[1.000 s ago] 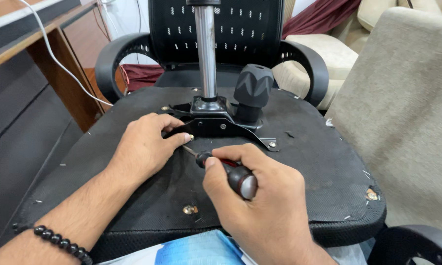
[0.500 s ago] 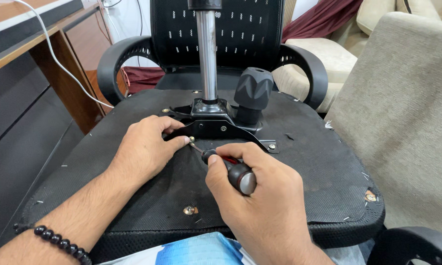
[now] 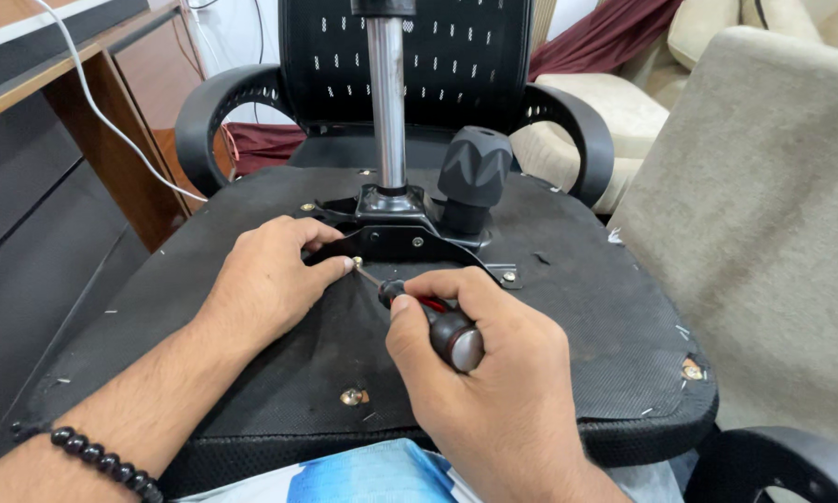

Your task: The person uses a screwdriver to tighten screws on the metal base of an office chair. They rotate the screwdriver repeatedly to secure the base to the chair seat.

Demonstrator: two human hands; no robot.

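Matt black fabric covers the seat underside (image 3: 251,373) beneath both hands. Beyond them: polished metal gas cylinder (image 3: 387,102), matt black painted mechanism plate (image 3: 410,244), ribbed matt plastic knob (image 3: 475,168).
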